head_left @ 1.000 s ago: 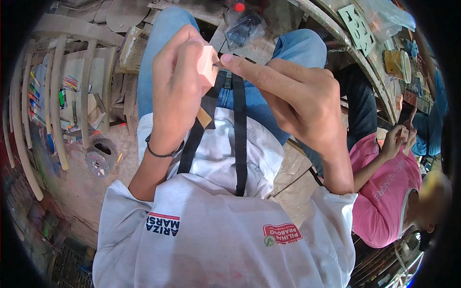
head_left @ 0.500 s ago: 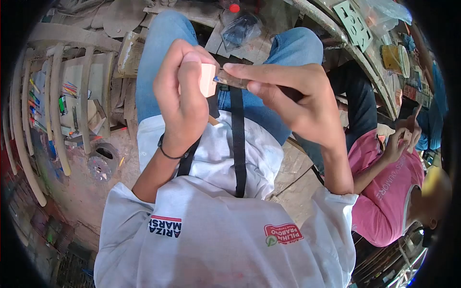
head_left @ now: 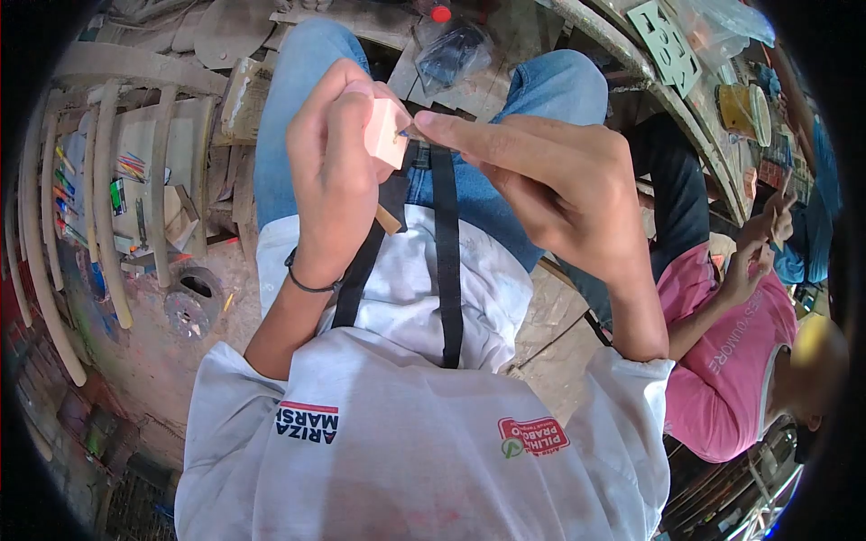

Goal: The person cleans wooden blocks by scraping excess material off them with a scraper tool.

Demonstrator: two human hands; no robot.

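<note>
My left hand [head_left: 334, 167] is closed around a small pale wooden block [head_left: 382, 135], held up above my lap with one face turned to the right. A small dark yellowish mark shows on that face. My right hand [head_left: 573, 185] pinches a slim tool [head_left: 408, 132] with a bluish tip, right at the marked face. Most of the tool is hidden behind my fingers, and I cannot tell its exact kind. Below my left hand juts the brown end of a stick [head_left: 388, 221], close to the black strap [head_left: 446, 270] on my front.
On the left stands a slatted wooden frame [head_left: 108, 198] with pens and small items behind it. A tape roll [head_left: 192, 302] lies on the floor. A clear plastic bag [head_left: 454, 56] is beyond my knees. A person in a pink shirt [head_left: 722, 370] sits at right beside a wooden bench [head_left: 667, 99].
The block has tilted and shifted slightly left, showing more of its marked face. My right hand has turned and moved a little left, its fingers now covering more of the tool.
</note>
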